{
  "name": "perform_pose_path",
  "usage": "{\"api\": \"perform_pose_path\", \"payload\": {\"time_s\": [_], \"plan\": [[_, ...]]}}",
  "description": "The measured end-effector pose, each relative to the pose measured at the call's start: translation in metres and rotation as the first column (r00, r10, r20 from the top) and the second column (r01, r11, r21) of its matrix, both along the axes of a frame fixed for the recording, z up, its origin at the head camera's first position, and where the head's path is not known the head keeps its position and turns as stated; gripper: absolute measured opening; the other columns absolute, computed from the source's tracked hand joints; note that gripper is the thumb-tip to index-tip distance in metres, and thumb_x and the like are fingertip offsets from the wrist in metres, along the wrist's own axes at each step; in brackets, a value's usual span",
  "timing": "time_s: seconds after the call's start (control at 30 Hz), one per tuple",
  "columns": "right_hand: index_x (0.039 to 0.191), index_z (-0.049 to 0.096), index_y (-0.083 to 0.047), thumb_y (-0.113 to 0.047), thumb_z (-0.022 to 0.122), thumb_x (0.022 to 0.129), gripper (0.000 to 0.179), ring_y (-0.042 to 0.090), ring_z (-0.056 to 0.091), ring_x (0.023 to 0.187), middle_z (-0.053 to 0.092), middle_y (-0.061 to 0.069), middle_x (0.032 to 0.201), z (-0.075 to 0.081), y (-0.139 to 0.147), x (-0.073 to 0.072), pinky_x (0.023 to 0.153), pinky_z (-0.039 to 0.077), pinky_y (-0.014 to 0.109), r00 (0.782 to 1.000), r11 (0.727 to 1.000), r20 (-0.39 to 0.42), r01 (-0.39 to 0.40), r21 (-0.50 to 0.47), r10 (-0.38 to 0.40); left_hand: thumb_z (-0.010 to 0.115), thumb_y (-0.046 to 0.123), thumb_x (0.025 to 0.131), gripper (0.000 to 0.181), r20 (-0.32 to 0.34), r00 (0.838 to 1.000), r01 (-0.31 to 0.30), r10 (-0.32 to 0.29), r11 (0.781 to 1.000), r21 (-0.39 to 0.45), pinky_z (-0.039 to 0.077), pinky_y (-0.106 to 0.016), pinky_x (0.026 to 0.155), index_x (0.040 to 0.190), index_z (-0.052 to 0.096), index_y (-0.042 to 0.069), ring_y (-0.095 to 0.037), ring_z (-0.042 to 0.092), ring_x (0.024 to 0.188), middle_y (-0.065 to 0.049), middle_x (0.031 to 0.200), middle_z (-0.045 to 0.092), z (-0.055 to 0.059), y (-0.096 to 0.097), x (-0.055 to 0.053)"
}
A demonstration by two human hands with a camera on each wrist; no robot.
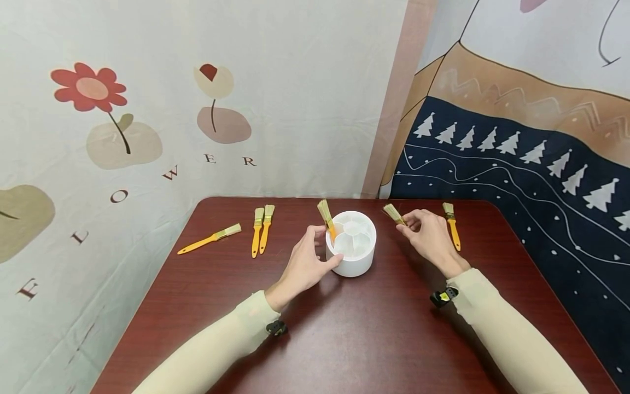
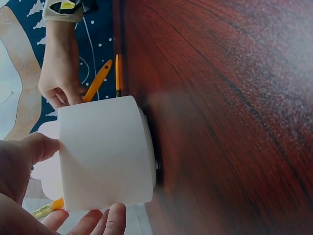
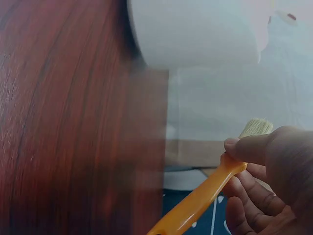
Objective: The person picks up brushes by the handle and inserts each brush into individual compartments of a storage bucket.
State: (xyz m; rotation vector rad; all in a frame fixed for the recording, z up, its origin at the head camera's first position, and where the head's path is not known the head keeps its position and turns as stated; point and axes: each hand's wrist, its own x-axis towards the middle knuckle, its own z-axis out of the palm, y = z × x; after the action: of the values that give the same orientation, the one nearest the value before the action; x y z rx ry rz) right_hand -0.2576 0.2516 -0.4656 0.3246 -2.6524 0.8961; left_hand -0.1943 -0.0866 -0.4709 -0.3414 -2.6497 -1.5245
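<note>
A white round compartment holder [image 1: 356, 267] stands on the table, and my left hand [image 1: 307, 261] grips its side, with the thumb near the rim in the left wrist view. One paintbrush [image 1: 325, 212] leans in a left compartment of the holder, bristles up. To the right of the holder, my right hand [image 1: 429, 234] pinches another paintbrush [image 3: 201, 195] between thumb and fingers near the bristle end. That brush's bristles point up and away, and its yellow handle slants down below the hand in the right wrist view.
Two paintbrushes [image 1: 256, 235] lie side by side left of the holder, with a single paintbrush [image 1: 209, 239] farther left. Another paintbrush [image 1: 452, 227] lies beyond the right hand. The dark red table [image 1: 344, 339] ends at a printed cloth backdrop [image 1: 305, 109].
</note>
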Motion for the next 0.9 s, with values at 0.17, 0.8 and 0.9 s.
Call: {"api": "perform_pose_path", "payload": {"time_s": [0.17,0.8,0.9], "plan": [[0.12,0.083,0.0,-0.013,0.092,0.102,0.024,0.032,0.08,0.094,0.082,0.02,0.113,0.007,-0.008,0.009,0.084,0.062,0.035,1.0,1.0,-0.011,-0.027,-0.005,0.027,0.095,0.025,0.097,0.071,-0.005,1.0,-0.003,0.003,1.0,-0.002,0.07,-0.053,0.105,0.155,0.057,0.008,-0.042,0.079,0.13,-0.023,0.148,0.072,-0.001,0.0,0.0],[0.114,0.085,-0.004,-0.009,0.098,0.095,0.024,0.023,0.074,0.083,0.081,0.011,0.101,0.036,-0.038,0.034,0.074,0.059,0.025,0.984,0.993,-0.135,-0.12,-0.012,0.117,0.096,0.025,0.097,0.071,-0.006,1.0,-0.003,0.003,1.0,0.009,0.07,-0.054,0.105,0.154,0.057,0.009,-0.043,0.08,0.127,-0.023,0.148,0.073,-0.001,0.0,0.001],[0.114,0.085,-0.006,-0.01,0.098,0.094,0.024,0.021,0.074,0.083,0.081,0.009,0.101,0.04,-0.044,0.037,0.074,0.061,0.026,0.979,0.99,-0.152,-0.137,-0.013,0.134,0.096,0.026,0.096,0.071,-0.009,1.0,-0.005,0.005,1.0,0.005,0.07,-0.054,0.105,0.153,0.058,0.009,-0.043,0.08,0.127,-0.023,0.148,0.073,-0.001,0.0,0.001]]}}
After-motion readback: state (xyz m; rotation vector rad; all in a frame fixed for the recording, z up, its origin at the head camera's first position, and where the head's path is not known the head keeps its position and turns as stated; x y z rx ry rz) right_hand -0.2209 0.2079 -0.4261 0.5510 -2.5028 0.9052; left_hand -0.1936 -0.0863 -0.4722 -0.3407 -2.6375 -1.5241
